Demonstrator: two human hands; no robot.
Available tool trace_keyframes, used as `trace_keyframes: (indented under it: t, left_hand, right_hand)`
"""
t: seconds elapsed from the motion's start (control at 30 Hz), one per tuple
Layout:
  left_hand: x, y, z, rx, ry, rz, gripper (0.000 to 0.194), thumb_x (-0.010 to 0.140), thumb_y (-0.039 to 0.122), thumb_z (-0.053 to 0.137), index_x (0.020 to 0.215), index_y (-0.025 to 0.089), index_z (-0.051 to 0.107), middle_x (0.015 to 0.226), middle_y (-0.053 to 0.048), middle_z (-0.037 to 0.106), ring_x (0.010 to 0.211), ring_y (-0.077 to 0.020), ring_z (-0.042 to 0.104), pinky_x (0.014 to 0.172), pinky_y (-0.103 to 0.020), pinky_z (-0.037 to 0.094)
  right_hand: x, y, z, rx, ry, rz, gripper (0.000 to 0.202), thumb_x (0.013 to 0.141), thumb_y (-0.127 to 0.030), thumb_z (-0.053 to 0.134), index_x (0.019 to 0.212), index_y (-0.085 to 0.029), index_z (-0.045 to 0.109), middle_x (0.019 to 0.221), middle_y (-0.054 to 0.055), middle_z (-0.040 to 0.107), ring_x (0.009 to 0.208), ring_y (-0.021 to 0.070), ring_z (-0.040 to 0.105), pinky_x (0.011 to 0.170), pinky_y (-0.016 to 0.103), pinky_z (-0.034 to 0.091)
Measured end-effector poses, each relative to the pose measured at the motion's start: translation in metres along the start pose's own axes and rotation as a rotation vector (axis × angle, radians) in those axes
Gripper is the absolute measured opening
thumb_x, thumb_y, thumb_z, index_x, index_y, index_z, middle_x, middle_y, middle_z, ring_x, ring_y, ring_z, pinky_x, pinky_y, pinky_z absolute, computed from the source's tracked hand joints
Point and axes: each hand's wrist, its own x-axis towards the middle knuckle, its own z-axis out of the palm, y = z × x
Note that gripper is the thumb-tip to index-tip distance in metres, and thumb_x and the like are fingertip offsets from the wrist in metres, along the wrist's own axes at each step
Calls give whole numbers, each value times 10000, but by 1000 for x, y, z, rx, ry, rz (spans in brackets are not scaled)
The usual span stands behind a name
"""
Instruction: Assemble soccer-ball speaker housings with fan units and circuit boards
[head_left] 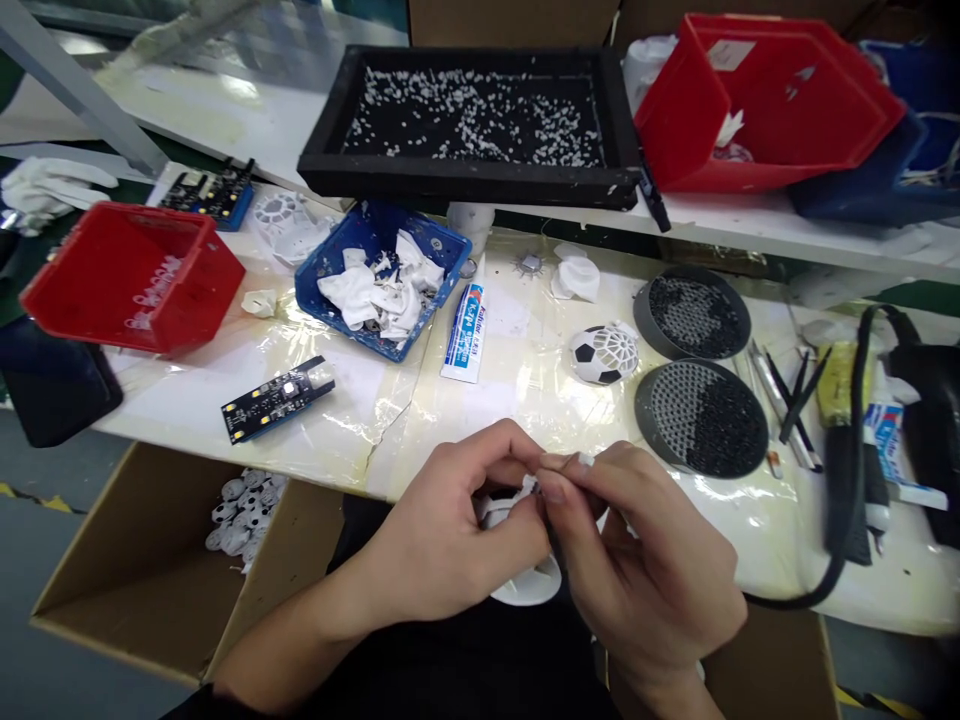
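Observation:
Just past the bench's front edge, my left hand (465, 520) is closed round a white round plastic part (529, 588), its flat disc-like side showing below the thumb. My right hand (645, 560) meets it from the right, thumb and fingers pinched together at the part's upper edge. What those fingertips grip is too small and covered to make out. On the bench beyond my hands sits a half-ball shell (604, 353) with black and white football panels and an open white lattice. To its right are two round dark trays, the nearer one (701, 418) holding small black pieces.
A glue tube (466, 335) lies beside a blue bin (382, 275) of crumpled white tissue. Left are a circuit board (277, 400) and a red bin (139, 280). Tweezers (804, 395) and a black cable (847, 560) lie right. A black tray (469, 180) stands on the shelf.

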Motion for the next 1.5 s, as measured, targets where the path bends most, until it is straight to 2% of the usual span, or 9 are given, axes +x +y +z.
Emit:
trace_keyframes:
  t: [0.1, 0.23, 0.43, 0.57, 0.73, 1.1, 1.33, 1.43, 1.5]
  left_hand:
    - [-3, -1, 0, -5, -21, 6, 56, 1046, 203, 647, 1089, 215, 614, 844, 9, 706, 720, -129, 557, 667, -259, 445]
    - [-5, -7, 3, -91, -13, -31, 161, 1082, 216, 620, 1218, 255, 544, 849, 15, 701, 659, -113, 507, 616, -240, 418]
    - [-7, -19, 4, -305, -36, 24, 394, 1087, 187, 596, 1454, 273, 480, 821, 23, 724, 580, -87, 495, 574, -194, 398]
    - [-9, -20, 4, -303, -26, 4, 416, 1041, 153, 610, 1424, 268, 494, 849, 12, 744, 560, -87, 495, 558, -197, 406]
    - [-7, -16, 7, -222, 16, -35, 439, 998, 96, 636, 1380, 272, 509, 864, 20, 745, 579, -76, 488, 573, -187, 404]
    - [-6, -17, 8, -127, 99, -74, 482, 891, 83, 723, 1298, 283, 560, 756, 58, 697, 570, -92, 535, 555, -197, 423]
    - [-4, -18, 9, -136, 76, -65, 535, 879, 41, 718, 1333, 277, 563, 810, 41, 741, 609, -89, 570, 586, -195, 444]
    - [-4, -18, 10, -118, 46, -70, 720, 905, 35, 710, 1536, 319, 514, 811, 49, 728, 627, -97, 615, 602, -197, 470]
    - [-5, -18, 11, -119, 31, -66, 865, 931, 37, 699, 1675, 373, 413, 851, 47, 729, 690, -106, 664, 661, -206, 529]
  right_hand:
    - [-2, 0, 1, 125, 19, 112, 353, 934, -14, 796, 1202, -241, 765, 948, 22, 748, 780, 142, 643, 647, 294, 508]
    - [-1, 1, 0, 211, -19, 293, 224, 983, -119, 804, 1136, -282, 791, 944, 12, 727, 837, 145, 658, 631, 271, 481]
    - [1, 1, -1, 237, -60, 359, 65, 1025, -208, 783, 1033, -265, 754, 944, -12, 744, 719, 112, 634, 603, 239, 516]
    - [0, 2, 1, 263, -32, 381, 63, 1017, -215, 797, 1042, -259, 759, 947, -5, 739, 674, 111, 616, 597, 252, 537]
    - [-2, 4, 1, 248, -7, 349, 81, 1004, -199, 811, 1028, -264, 769, 968, 12, 744, 848, 147, 685, 642, 252, 536]
    - [-1, -1, -3, 297, 24, 331, 128, 989, -140, 803, 1015, -256, 755, 914, 9, 708, 869, 160, 648, 681, 278, 514]
    - [6, 5, -13, 389, -132, 408, 109, 1031, -220, 782, 1072, -320, 792, 927, -6, 707, 806, 137, 637, 607, 245, 505]
    - [16, 7, -18, 379, -220, 391, 61, 1035, -255, 790, 1047, -313, 802, 896, -5, 708, 795, 140, 647, 628, 251, 522]
    - [25, 8, -19, 356, -293, 381, 36, 1040, -280, 796, 1037, -310, 815, 873, -19, 719, 727, 113, 635, 617, 237, 517]
